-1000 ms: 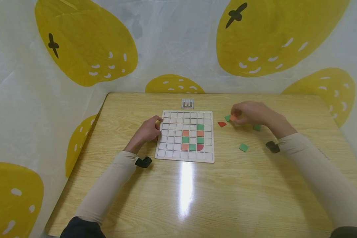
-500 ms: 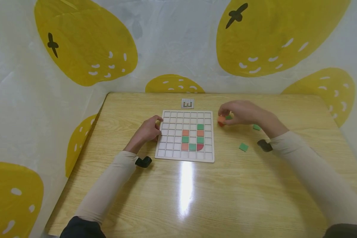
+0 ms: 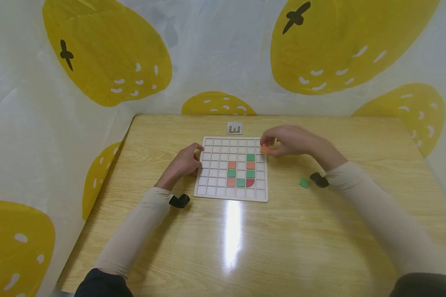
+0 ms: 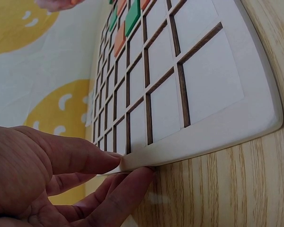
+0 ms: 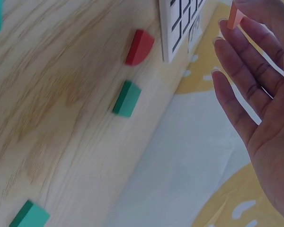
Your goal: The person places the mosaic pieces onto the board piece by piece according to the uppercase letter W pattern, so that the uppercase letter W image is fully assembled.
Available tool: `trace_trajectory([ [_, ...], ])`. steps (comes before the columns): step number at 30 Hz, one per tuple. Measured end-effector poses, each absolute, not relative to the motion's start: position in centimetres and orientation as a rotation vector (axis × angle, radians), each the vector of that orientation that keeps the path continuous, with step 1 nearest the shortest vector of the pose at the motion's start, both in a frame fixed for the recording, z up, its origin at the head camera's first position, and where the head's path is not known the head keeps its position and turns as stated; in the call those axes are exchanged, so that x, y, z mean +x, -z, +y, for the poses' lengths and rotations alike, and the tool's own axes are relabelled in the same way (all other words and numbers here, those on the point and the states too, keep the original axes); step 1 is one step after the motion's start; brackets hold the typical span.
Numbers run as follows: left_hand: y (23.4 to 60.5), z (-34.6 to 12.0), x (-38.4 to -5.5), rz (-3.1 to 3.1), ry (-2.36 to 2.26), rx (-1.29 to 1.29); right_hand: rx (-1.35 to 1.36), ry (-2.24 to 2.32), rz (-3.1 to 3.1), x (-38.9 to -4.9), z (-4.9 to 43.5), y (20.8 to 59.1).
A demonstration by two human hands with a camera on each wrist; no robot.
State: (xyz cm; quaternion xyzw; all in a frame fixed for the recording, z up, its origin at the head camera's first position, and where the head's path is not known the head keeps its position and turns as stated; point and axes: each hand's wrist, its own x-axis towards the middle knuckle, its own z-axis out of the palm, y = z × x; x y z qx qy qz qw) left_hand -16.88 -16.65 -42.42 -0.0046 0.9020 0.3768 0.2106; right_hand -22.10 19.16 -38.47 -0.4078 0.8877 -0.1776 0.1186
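My left hand (image 3: 187,161) pinches the left rim of a white grid board (image 3: 212,165); in the left wrist view, its thumb (image 4: 92,158) presses the rim from above with a finger at the edge below. At the board's far right corner, my right hand (image 3: 291,141) holds an orange square tile (image 3: 265,149) between thumb and fingertips. Several tiles sit in the board's cells: green squares (image 3: 250,157), orange squares (image 3: 232,165) and a red quarter-round tile (image 3: 250,182). The right wrist view shows the orange tile (image 5: 234,18) raised above the table.
Right of the board, a loose red quarter-round tile (image 5: 140,47) and green tiles (image 5: 127,98) lie on the wooden table (image 3: 208,239). One more green tile (image 3: 304,182) lies nearer the front. A small pattern card (image 3: 234,128) lies behind the board. Fruit-printed cloth (image 3: 215,62) hangs behind.
My right hand has moved left with the orange tile, from among the loose tiles to the board's far right corner. My left hand has stayed on the board's rim.
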Motion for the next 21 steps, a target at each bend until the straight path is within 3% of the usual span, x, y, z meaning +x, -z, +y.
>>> trace_trajectory([
  [21,42.3,-17.1,-17.0,2.466,-1.082,-0.012,-1.356,0.524,2.496,-22.5,13.5,39.7],
])
